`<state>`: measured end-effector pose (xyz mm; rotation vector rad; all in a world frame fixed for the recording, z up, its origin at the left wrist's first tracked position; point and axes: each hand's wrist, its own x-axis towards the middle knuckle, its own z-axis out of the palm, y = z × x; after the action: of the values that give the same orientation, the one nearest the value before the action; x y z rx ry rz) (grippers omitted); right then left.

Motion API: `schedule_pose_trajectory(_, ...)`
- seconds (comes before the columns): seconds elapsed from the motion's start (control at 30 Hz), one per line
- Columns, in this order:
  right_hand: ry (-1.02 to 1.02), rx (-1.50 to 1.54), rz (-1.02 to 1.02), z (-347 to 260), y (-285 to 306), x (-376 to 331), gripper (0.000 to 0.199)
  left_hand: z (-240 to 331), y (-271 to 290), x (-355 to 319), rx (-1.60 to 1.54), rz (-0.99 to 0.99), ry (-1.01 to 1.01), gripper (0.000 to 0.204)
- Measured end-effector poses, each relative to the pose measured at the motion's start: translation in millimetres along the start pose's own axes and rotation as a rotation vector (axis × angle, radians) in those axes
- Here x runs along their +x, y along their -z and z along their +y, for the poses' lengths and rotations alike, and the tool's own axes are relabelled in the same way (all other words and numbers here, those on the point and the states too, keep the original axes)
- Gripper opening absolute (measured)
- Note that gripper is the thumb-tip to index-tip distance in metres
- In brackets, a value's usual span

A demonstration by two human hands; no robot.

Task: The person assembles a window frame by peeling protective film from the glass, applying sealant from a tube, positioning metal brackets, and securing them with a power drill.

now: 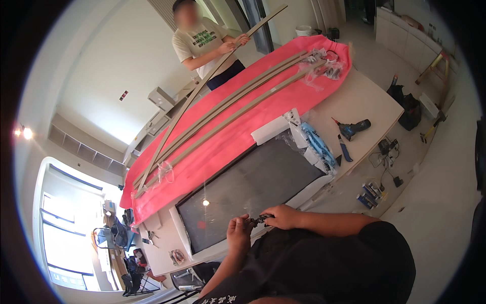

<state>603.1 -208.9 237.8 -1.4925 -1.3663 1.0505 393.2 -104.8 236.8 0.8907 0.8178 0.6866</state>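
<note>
Pale characters are printed on the wearer's black shirt (334,258). The right hand (283,217) pinches a small dark part (260,220) — perhaps a metal fitting, too small to tell — with the left hand's (238,234) fingertips closed at its other end, by the dark glossy panel's (243,192) near edge. Beyond, pink sheeting (197,164) on a pale table (374,104) bears long beige strips (273,91). Across it, a co-worker (205,45) in a letter-printed T-shirt holds another; leftward, a bright window (68,228).
</note>
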Motion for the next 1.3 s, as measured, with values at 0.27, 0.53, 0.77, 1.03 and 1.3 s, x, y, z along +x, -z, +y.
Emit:
schedule_pose_trajectory(0.27, -0.178, 0.254, 0.008, -14.9, 8.5, -1.3, 0.034, 9.5, -6.4, -1.6, 0.317, -0.114, 0.11, 0.017)
schedule_pose_trajectory(0.53, -0.031, -0.03, -0.127, -11.4, 6.9, 3.1, 0.037, 11.9, -8.5, -2.5, 0.595, -0.206, -0.024, 0.02)
schedule_pose_trajectory(0.77, -0.039, -0.079, -0.069, -12.4, 4.3, 5.7, 0.037, 20.5, -28.3, 8.6, 0.686, -0.176, -0.027, 0.031)
schedule_pose_trajectory(1.03, -0.004, -0.126, -0.112, -34.2, 13.2, -0.1, 0.039, 34.7, -39.0, 9.0, 0.691, -0.187, 0.147, 0.053)
schedule_pose_trajectory(1.3, 0.022, -0.334, -0.083, -50.6, 19.1, -5.5, 0.042, 42.5, -58.5, 11.2, 0.849, -0.158, 0.234, 0.06)
